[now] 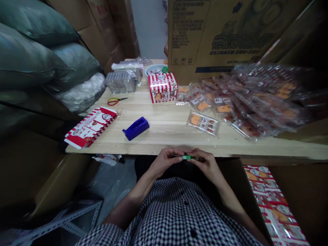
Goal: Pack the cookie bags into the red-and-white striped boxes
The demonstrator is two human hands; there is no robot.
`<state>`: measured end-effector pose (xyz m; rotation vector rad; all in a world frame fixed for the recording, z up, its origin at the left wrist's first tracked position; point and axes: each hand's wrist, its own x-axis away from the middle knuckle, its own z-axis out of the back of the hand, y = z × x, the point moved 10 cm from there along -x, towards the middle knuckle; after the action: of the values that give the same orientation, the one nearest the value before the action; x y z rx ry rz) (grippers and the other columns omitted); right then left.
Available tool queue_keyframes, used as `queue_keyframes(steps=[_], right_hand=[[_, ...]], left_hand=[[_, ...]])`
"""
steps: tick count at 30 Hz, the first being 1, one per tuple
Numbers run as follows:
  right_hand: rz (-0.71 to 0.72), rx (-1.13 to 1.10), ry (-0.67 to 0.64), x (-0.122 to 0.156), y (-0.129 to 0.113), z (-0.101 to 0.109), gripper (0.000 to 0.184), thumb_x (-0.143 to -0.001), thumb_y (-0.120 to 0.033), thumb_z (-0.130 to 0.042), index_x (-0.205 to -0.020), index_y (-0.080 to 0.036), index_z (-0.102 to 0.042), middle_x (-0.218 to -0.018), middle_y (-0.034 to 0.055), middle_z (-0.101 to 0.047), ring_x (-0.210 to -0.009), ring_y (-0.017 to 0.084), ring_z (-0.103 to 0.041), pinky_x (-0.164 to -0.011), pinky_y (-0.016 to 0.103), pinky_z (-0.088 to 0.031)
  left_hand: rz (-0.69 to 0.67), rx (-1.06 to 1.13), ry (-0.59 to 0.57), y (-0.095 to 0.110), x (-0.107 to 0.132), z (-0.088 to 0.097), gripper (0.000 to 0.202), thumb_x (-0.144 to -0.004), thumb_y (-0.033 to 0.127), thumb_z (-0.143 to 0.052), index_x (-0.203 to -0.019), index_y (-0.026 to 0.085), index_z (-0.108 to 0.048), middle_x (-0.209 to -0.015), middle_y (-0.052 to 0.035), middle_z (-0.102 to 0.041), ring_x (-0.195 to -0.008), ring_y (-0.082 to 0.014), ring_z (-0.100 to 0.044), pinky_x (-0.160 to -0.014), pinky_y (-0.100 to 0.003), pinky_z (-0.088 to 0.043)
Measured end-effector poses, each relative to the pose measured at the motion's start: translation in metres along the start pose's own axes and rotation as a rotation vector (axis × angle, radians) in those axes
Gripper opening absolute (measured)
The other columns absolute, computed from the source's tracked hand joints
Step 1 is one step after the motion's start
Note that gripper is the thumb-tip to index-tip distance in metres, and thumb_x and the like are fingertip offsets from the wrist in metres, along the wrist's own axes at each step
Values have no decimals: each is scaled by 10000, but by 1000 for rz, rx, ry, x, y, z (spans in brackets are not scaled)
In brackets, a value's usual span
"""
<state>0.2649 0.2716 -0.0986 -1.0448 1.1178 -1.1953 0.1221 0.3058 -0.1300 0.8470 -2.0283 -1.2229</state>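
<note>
grip of left hand (165,160) and right hand (206,161) pinching one green item (188,157), one blue dispenser (134,130), one scissors (119,99)

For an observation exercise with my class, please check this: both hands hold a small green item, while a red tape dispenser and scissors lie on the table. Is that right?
Not quite: the tape dispenser is blue, not red, as the head view shows. The rest stands: the left hand and right hand hold the small green item, and the scissors lie on the table.
</note>
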Motion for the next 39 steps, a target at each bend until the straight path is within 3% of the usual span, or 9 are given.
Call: queue_keyframes(steps=[7, 11, 20, 27, 39], right_hand=[[-158, -295, 9, 0, 29, -3, 164, -739, -330, -838, -849, -234, -765, -926, 36, -765, -807, 193, -720, -768, 319, -600], [-206, -388, 24, 1, 35, -3, 161, -723, -325, -850, -823, -236, -760, -923, 29, -766, -805, 198, -730, -761, 334, -626], [-247, -458, 71, 6, 40, -3, 181, -703, -324, -867, -782, -224, -738, -912, 27, -747, -843, 213, -728, -768, 376, -647], [-234, -437, 78, 6, 30, -1, 185, -691, -321, -873, -770, -230, -734, -924, 42, -752, -905, 237, -725, -773, 363, -633], [-255, -440, 96, 6, 43, -6, 215, -684, -330, -878, -767, -227, -708, -901, 28, -752, -799, 205, -720, -774, 384, -636]], left_hand=[[70, 73, -74, -7, 5, -1, 302, -758, 231, -802, -1051, 173, -760, -1153, -87, -740, -1096, -210, -669, -1057, -375, -438], [88, 79, -57, -10, 5, -1, 276, -748, 231, -807, -1016, 177, -771, -1143, -86, -744, -1066, -211, -680, -1040, -386, -455], [65, 98, -42, -5, 5, -7, 233, -741, 262, -817, -961, 196, -783, -1076, -78, -753, -1008, -215, -690, -1013, -415, -471], [91, 158, -41, -5, 8, -9, 207, -746, 258, -815, -943, 202, -780, -1084, -70, -742, -976, -196, -694, -980, -393, -492], [107, 211, 17, -10, 9, -5, 228, -752, 284, -812, -932, 159, -749, -1114, -89, -733, -988, -204, -695, -954, -379, -525]])
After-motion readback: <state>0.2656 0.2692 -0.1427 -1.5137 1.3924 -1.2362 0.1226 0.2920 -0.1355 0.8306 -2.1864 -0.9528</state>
